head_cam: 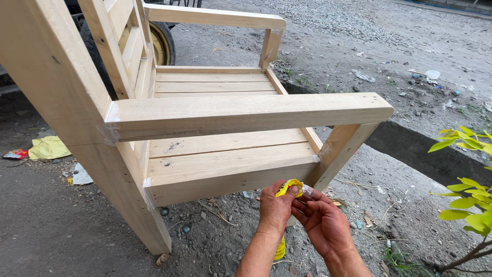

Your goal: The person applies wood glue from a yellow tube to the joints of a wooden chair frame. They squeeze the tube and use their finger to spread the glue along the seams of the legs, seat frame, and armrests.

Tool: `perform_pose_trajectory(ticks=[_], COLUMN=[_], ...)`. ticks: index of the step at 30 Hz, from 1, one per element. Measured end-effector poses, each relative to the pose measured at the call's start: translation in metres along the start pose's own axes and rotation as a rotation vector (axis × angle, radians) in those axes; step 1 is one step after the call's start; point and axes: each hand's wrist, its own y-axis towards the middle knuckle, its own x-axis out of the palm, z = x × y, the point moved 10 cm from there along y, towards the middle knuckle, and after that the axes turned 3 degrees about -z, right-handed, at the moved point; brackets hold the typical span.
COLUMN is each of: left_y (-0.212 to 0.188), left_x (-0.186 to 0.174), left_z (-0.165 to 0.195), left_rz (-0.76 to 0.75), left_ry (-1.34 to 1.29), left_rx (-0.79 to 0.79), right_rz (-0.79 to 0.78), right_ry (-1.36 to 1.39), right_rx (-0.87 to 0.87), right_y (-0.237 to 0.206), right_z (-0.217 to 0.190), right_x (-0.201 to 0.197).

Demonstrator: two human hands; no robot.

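An unfinished pale wooden armchair (215,113) stands on the gravelly ground, with slatted seat and broad armrests. Whitish glue or filler shows at its joints. Both my hands meet just below the seat's front right corner, near the front leg (338,151). My left hand (274,210) pinches a small yellow tube or packet (289,186) between thumb and fingers. My right hand (323,223) touches the tip of that same yellow thing with its fingertips. Another yellow bit (280,250) shows beneath my left wrist.
A vehicle wheel (161,41) stands behind the chair back. A concrete gutter edge (410,146) runs along the right. Yellow-green leaves (469,195) poke in at the right. Litter, including a yellow wrapper (48,147), lies on the dirt at left.
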Motion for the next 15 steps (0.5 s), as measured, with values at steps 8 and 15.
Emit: perform_pose_trajectory(ticks=[8,15], left_y=[-0.007,0.003], left_x=[0.003,-0.001], left_z=[-0.001,0.003], left_rz=[0.015,0.059], left_ry=[0.145,0.297], left_rx=[-0.111,-0.017], right_rz=[-0.007,0.092], right_ry=[0.015,-0.056], right_rx=[0.024,-0.146], right_y=[-0.007,0.005], right_z=[-0.002,-0.035], right_x=[0.003,-0.009])
